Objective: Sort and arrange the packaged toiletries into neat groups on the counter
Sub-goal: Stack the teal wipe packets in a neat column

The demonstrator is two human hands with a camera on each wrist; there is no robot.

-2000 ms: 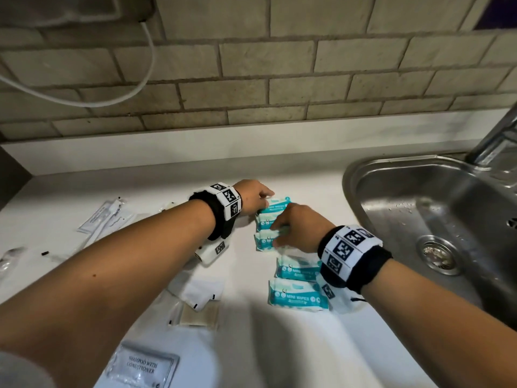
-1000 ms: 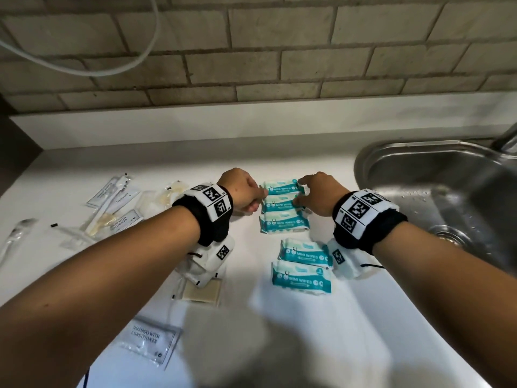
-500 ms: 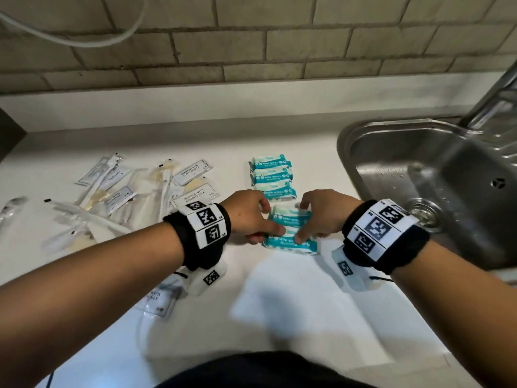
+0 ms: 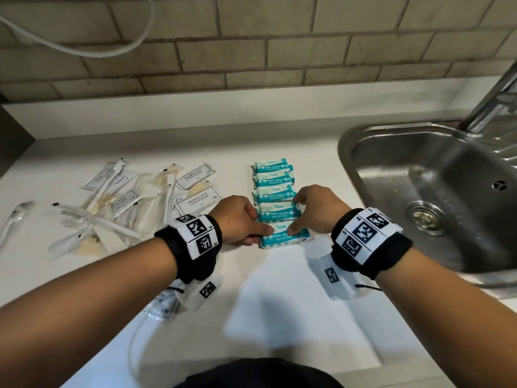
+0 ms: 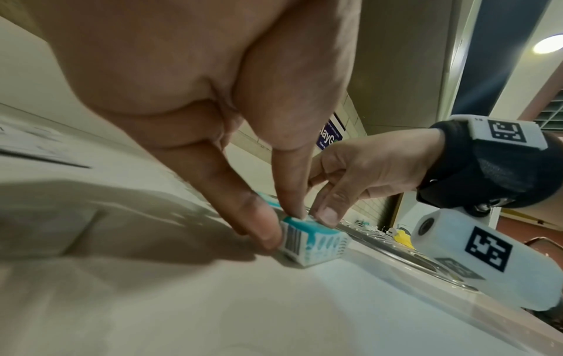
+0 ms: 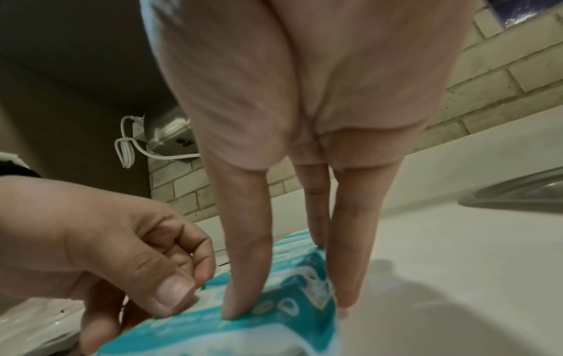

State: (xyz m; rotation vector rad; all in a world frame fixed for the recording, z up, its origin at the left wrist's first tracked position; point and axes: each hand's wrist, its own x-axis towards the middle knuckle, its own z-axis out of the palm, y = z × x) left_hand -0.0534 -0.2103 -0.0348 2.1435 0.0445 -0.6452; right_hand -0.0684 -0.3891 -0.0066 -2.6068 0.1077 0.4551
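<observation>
Five teal and white mini wipes packs (image 4: pixel 272 179) lie in a column on the white counter (image 4: pixel 279 317). Both hands are at the nearest pack (image 4: pixel 279 240). My left hand (image 4: pixel 260 237) pinches its left end, thumb on top and index at the end, the other fingers curled; the left wrist view shows this hand (image 5: pixel 274 221) on the pack (image 5: pixel 310 245). My right hand (image 4: pixel 305 214) holds its fingers straight, thumb pressing on top. In the right wrist view, the right hand (image 6: pixel 289 306) has one fingertip beside the pack's (image 6: pixel 213 337) right end.
A loose heap of shampoo sachets (image 4: pixel 195 203) and wrapped toothbrushes (image 4: pixel 112 177) lies to the left. One sachet (image 4: pixel 162 301) sits under my left wrist. The steel sink (image 4: pixel 344 152) and tap (image 4: pixel 492 102) are close on the right. The tiled wall stands behind.
Both hands came back from the far packs to the near ones. The two near packs moved up against the column, and the gap in it has closed.
</observation>
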